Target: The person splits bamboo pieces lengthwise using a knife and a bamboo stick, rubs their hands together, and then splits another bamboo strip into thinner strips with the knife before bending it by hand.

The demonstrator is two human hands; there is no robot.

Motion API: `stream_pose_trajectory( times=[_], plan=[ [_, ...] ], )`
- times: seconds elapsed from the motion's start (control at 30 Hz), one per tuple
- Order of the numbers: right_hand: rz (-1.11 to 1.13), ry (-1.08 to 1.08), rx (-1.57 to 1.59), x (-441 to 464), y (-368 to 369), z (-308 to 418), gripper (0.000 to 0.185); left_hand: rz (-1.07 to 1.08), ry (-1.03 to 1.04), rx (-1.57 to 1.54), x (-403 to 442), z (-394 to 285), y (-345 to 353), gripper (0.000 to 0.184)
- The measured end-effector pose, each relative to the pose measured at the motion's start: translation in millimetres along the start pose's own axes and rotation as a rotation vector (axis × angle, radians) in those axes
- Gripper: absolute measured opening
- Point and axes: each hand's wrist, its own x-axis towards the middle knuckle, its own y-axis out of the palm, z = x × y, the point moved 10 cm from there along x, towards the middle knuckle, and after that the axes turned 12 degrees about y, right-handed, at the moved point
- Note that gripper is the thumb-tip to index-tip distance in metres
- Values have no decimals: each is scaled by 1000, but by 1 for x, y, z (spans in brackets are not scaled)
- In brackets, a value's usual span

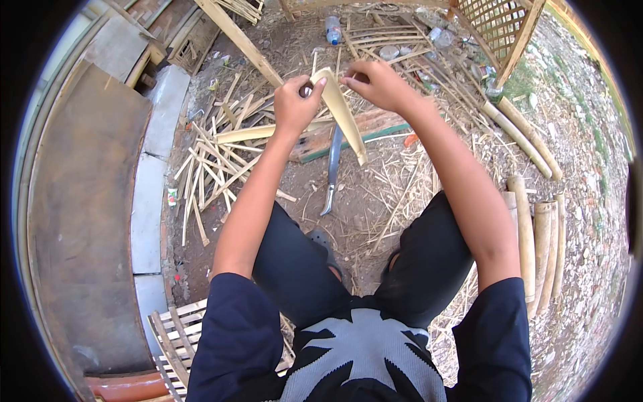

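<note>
Being pinched by the left hand (pixel 298 102), the bamboo piece (pixel 343 117) could get cracked if bent too hard, though the right hand's (pixel 374 84) grip can't be told tbh.

An outdoor bamboo-working yard — dirt ground (pixel 353 260), scattered split strips (pixel 232 180), cut bamboo lengths (pixel 543 248).

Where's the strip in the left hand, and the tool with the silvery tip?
Held strip (pixel 341 110): head view, middle of its pale surface.
Tool (pixel 333 157): head view, its long dark part.
</note>
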Motion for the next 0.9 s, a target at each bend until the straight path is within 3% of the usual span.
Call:
stream_pose_trajectory(
  times=[0.07, 0.27, 0.37, 0.63, 0.73, 0.9],
  plan=[
    [72, 92, -32, 2, 7, -12, 30, 40, -47, 60, 2, 5, -4, 37],
    [153, 190, -80, -5, 33, -56, 37, -116, -182, -35, -2, 33, -25, 33],
    [348, 382, -168, -17, 45, -73, 38, -162, -264, -16, -7, 54, -36, 31],
    [459, 464, -205, -30, 68, -94, 45, -351, -445, -24, -21, 93, -67, 28],
    [495, 471, -253, -33, 75, -90, 44, -441, -573, -335, -34, 117, -64, 23],
    [461, 440, -293, -32, 81, -91, 43, -567, -778, -515, -58, 151, -67, 18]
  ],
)
